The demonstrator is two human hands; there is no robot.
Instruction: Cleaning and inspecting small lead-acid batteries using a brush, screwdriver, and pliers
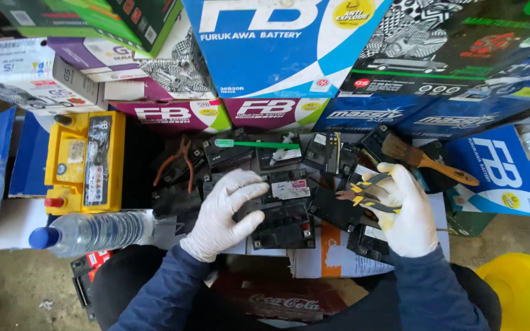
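Observation:
Both my hands wear white gloves. My left hand (pixel 225 211) rests with spread fingers on a small black battery (pixel 284 224), gripping its left side. My right hand (pixel 403 211) is closed around pliers (pixel 366 195) with yellow and black handles, the jaws pointing left over the battery. Several other small black batteries (pixel 289 187) lie packed together in front of me.
A yellow battery (pixel 86 160) stands at the left, a plastic water bottle (pixel 90 232) below it. Orange-handled pliers (pixel 182 160), a green toothbrush (pixel 259 144) and a wooden paintbrush (pixel 427 159) lie on the batteries. Stacked battery cartons (pixel 277 49) wall the back. A yellow bucket (pixel 522 291) sits at the lower right.

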